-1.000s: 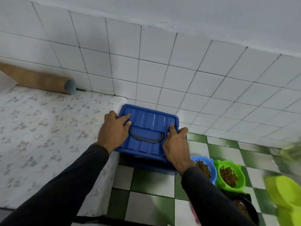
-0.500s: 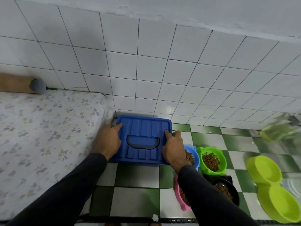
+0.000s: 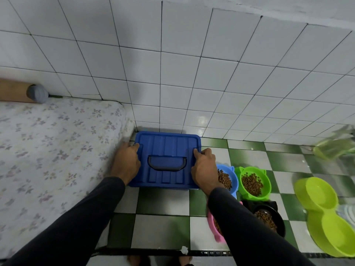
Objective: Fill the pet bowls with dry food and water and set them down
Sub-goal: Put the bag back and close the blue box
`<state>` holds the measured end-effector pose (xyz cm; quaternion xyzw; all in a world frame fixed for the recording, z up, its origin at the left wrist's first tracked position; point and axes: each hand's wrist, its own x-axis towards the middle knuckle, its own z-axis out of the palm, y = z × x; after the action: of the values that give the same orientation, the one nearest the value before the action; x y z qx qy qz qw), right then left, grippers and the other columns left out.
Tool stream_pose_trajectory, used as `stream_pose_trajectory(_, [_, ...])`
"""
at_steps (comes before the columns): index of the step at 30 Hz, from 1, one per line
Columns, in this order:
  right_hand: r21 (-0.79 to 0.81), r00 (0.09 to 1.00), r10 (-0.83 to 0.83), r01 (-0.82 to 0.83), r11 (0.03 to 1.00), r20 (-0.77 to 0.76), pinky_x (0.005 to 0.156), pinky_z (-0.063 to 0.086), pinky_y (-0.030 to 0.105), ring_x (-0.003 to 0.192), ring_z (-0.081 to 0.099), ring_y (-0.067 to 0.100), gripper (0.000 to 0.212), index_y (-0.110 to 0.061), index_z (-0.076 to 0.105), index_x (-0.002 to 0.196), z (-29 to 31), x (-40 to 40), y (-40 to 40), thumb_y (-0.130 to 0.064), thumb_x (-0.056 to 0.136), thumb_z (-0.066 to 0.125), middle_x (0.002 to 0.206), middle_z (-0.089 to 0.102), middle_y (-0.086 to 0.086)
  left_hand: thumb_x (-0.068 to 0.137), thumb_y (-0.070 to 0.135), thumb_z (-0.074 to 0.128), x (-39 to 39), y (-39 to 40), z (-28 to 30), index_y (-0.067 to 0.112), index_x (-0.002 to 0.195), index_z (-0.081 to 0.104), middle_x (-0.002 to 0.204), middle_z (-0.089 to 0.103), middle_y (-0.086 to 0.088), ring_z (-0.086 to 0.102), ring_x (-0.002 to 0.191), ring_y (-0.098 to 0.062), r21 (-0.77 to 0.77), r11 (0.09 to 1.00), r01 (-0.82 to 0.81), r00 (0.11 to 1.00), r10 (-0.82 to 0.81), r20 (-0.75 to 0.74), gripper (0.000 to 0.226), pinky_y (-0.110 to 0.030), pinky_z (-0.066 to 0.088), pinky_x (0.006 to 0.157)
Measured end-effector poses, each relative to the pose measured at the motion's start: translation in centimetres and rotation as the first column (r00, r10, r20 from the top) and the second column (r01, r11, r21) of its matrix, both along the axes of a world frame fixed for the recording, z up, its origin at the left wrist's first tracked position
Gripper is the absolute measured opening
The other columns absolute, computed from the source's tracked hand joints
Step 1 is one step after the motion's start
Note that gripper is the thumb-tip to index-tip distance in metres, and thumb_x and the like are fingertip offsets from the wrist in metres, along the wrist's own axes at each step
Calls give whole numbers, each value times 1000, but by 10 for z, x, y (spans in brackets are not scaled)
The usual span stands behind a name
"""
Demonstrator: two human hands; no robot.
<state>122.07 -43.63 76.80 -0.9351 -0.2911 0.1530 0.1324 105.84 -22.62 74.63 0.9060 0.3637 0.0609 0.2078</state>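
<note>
Both hands, left [image 3: 125,164] and right [image 3: 204,167], grip the blue bin [image 3: 166,160] by its lid edges; I'd lower it flat, clear of the kibble bowls [image 3: 252,184].

A home room corner: white-tiled wall [image 3: 172,73], green-and-white checkered tile floor [image 3: 163,204], floral-sheeted mattress [image 3: 48,160], plastic pet bowls of brown kibble [image 3: 252,184].
</note>
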Motion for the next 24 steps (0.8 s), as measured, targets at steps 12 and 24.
stream_pose_trajectory(12, [23, 998, -54, 55, 998, -36, 106, 44, 35, 122, 43, 30, 55, -18, 48, 147, -10, 10, 6, -9, 94, 60, 137, 40, 13, 87, -13, 65, 1, 4, -11, -5, 139, 57, 111, 52, -16, 52, 83, -21, -49, 998, 31, 995, -26, 96, 53, -33, 51, 73])
stream_pose_trajectory(24, [241, 945, -172, 242, 940, -278, 103, 46, 39, 121, 54, 39, 51, -31, 63, 134, -22, 19, -2, -5, 91, 59, 132, 57, 22, 83, -8, 68, -3, 3, -32, -1, 135, 62, 114, 52, -21, 52, 98, -40, 77, 997, -33, 994, 25, 103, 53, -48, 52, 82])
